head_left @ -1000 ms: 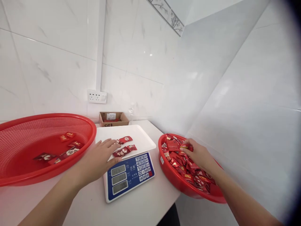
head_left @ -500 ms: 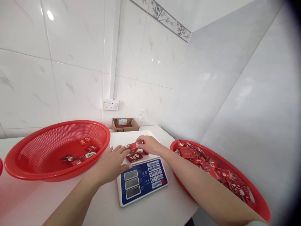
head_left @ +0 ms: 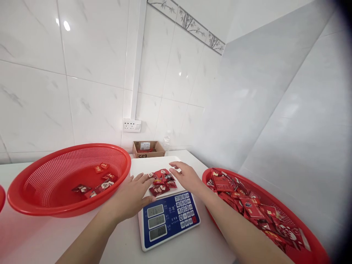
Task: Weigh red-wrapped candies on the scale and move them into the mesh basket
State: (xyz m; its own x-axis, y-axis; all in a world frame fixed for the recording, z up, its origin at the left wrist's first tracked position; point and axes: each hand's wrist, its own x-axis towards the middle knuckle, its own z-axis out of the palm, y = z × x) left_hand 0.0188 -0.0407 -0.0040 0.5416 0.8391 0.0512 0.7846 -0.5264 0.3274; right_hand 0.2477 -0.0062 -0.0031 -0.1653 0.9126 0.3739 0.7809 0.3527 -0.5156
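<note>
A small pile of red wrapped packets (head_left: 162, 177) lies on the white pan of a digital scale (head_left: 169, 220) with a blue keypad panel. On the pile's left side, my left hand (head_left: 134, 194) is open, fingers stretched out at the packets' edge; whether the fingertips touch them I cannot tell. My right hand (head_left: 187, 176) hovers at the pile's right side, its fingers apart and nothing held. The scale's three displays are lit too faintly to read surely.
A red plastic basket (head_left: 41, 168) with several packets stands on the left. At the right, another red basket (head_left: 308, 234) is heaped with packets. Behind the scale are a cardboard box (head_left: 148, 150) and a clear plastic bottle (head_left: 167, 141), near the tiled wall.
My right hand has let go of the red packet and drawn back slightly to the right, its fingers opening. The packets now lie together on the pan. My left hand stays beside them.
</note>
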